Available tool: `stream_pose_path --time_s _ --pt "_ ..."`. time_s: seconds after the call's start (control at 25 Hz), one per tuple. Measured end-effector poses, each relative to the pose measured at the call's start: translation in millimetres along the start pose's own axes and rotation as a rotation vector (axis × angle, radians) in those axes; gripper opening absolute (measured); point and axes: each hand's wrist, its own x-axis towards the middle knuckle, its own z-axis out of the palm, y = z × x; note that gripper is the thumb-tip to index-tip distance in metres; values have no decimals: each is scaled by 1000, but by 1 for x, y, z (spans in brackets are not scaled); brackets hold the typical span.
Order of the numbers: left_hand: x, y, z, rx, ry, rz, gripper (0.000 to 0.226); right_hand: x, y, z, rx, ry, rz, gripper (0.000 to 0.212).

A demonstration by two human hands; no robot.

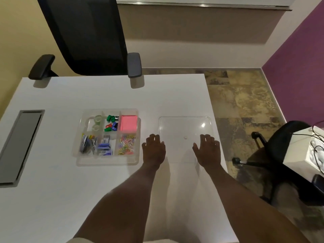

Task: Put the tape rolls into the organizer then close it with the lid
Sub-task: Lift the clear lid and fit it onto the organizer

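The clear plastic organizer [79,137] sits on the white desk, left of my hands. Two clear tape rolls [97,122] lie in its far-left compartment. Other compartments hold coloured clips, a pink note pad, a stapler, staple boxes and paper clips. The clear flat lid [184,125] lies on the desk to the organizer's right. My left hand [154,149] rests palm down at the lid's near-left corner, fingers apart. My right hand [207,149] rests palm down on the lid's near-right part, fingers apart. Neither hand holds anything.
A black office chair [84,37] stands at the desk's far side. A grey cable hatch [19,146] is set into the desk at the left. The desk's right edge runs just past the lid. Another black chair [284,142] and a white box with cables [308,151] stand on the right.
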Motion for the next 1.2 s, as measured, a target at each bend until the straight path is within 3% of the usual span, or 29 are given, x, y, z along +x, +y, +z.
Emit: stream_pose_path --time_s 0.28,0.44,0.68,0.96,1.2 --pt "43 11 20 -45 -109 -159 60 55 43 21 97 -67 130 56" --pt "59 17 32 -97 -121 -277 49 75 49 33 163 -134 238 64" --pt "68 32 42 -211 -83 -352 38 87 43 45 410 -143 409 49" --pt "72 28 20 -441 128 -332 43 89 34 26 555 -51 572 42" --pt "78 9 -41 -577 399 -230 37 85 9 -14 667 208 479 27"
